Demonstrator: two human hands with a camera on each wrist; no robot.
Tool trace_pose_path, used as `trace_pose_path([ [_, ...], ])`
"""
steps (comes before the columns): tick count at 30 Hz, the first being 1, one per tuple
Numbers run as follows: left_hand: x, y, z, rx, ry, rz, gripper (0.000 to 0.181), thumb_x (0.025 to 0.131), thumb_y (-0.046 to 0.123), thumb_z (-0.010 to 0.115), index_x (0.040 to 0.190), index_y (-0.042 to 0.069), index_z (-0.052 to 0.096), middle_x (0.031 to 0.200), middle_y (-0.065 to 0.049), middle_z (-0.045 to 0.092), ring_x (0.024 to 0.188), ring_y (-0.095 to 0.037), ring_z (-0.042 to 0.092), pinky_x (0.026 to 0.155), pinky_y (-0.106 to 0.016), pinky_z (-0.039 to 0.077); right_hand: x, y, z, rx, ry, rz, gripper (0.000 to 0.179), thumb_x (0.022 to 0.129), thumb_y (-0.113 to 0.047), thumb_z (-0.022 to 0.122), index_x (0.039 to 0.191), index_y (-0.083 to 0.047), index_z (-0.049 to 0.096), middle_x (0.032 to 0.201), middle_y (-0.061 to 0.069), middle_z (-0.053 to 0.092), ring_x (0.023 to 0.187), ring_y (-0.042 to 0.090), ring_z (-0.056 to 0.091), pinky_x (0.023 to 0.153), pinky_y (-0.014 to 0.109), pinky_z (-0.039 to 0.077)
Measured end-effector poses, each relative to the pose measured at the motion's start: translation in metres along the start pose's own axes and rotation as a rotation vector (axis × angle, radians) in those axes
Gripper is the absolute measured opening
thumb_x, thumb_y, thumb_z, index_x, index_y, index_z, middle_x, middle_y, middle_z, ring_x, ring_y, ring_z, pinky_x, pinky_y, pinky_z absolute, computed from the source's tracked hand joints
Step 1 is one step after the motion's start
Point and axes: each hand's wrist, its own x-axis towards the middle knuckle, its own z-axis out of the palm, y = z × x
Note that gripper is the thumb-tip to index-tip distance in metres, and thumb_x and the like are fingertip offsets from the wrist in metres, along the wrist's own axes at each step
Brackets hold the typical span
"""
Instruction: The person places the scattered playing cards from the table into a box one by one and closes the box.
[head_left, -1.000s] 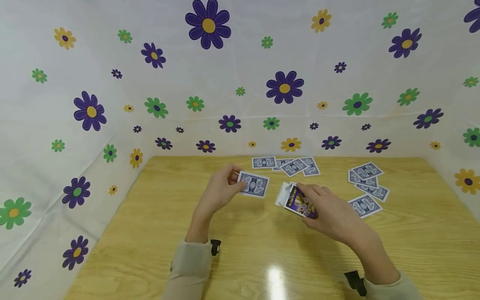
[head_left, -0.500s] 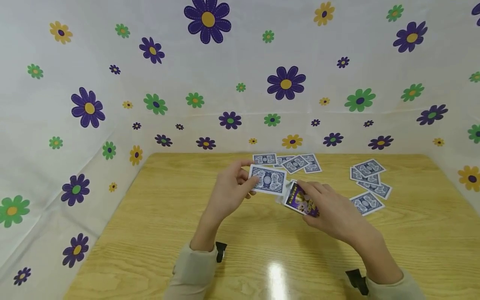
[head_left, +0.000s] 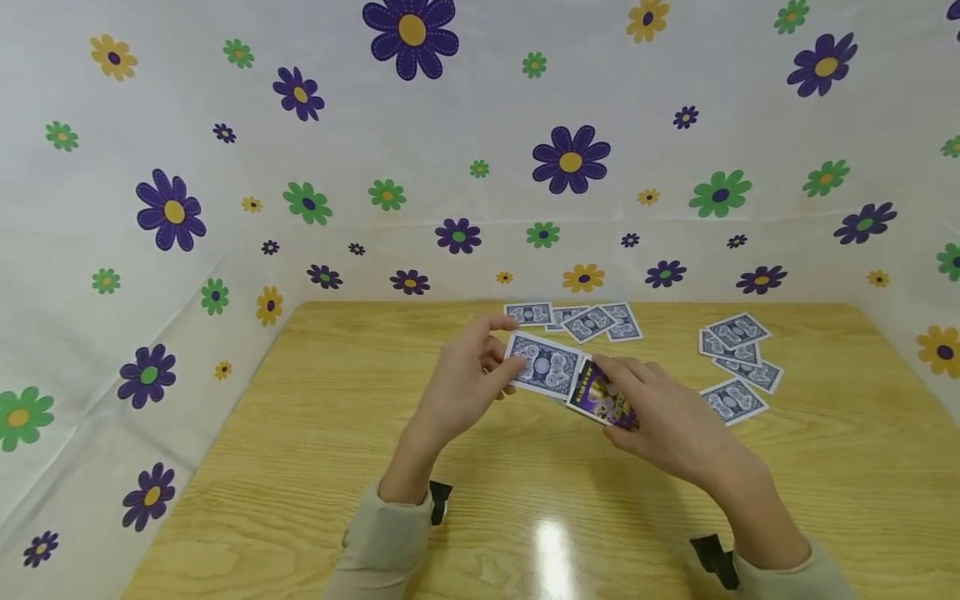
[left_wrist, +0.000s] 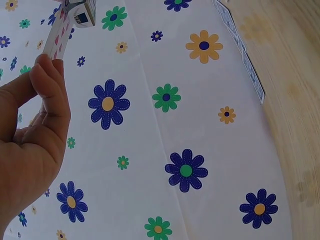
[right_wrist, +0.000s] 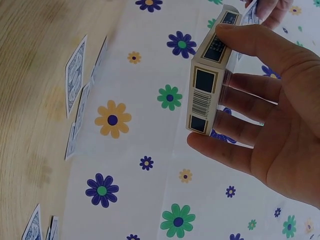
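Observation:
My left hand (head_left: pixel 459 385) pinches a playing card (head_left: pixel 546 367) by its left end, thumb on the patterned blue back. In the left wrist view red pips show on the underside of the card (left_wrist: pixel 57 37). The card's right end meets the mouth of a purple card box (head_left: pixel 598 395); whether its edge is inside the box I cannot tell. My right hand (head_left: pixel 671 423) grips this box from the right, thumb and fingers on opposite edges. In the right wrist view the end of the box (right_wrist: pixel 202 97) bears a barcode.
Several playing cards (head_left: pixel 589 323) lie face down, partly overlapping, at the table's back edge. Another loose group of face-down cards (head_left: pixel 738 332) lies to the right, beyond my right hand. A flowered cloth (head_left: pixel 480 108) hangs behind the wooden table (head_left: pixel 300 467).
My left hand has moved right with the card, bringing it from apart to the box's mouth. The right hand with the box has stayed nearly in place. The head view has tilted slightly down.

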Motion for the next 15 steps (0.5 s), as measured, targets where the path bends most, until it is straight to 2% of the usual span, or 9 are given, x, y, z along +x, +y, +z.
trace_pose_path([
  [8, -0.0015, 0.0006, 0.002, 0.03, -0.032, 0.011, 0.039, 0.094, 0.003, 0.066, 0.13, 0.003, 0.052, 0.08, -0.005, 0.066, 0.06, -0.014, 0.06, 0.054, -0.026, 0.054, 0.0007, -0.0014, -0.0005, -0.002, 0.008, -0.009, 0.08, 0.081, -0.021, 0.082, 0.149, -0.006, 0.042, 0.136, 0.017, 0.056, 0.115, 0.034, 0.059, 0.088, 0.047, 0.054],
  [15, -0.0027, 0.0028, 0.0047, 0.083, 0.011, 0.038, 0.037, 0.094, 0.007, 0.067, 0.13, 0.005, 0.058, 0.081, -0.002, 0.064, 0.065, -0.013, 0.056, 0.053, -0.022, 0.045, 0.0, -0.0016, 0.001, -0.006, 0.013, -0.015, 0.081, 0.081, -0.021, 0.082, 0.149, -0.005, 0.041, 0.136, 0.017, 0.056, 0.115, 0.034, 0.059, 0.086, 0.047, 0.055],
])
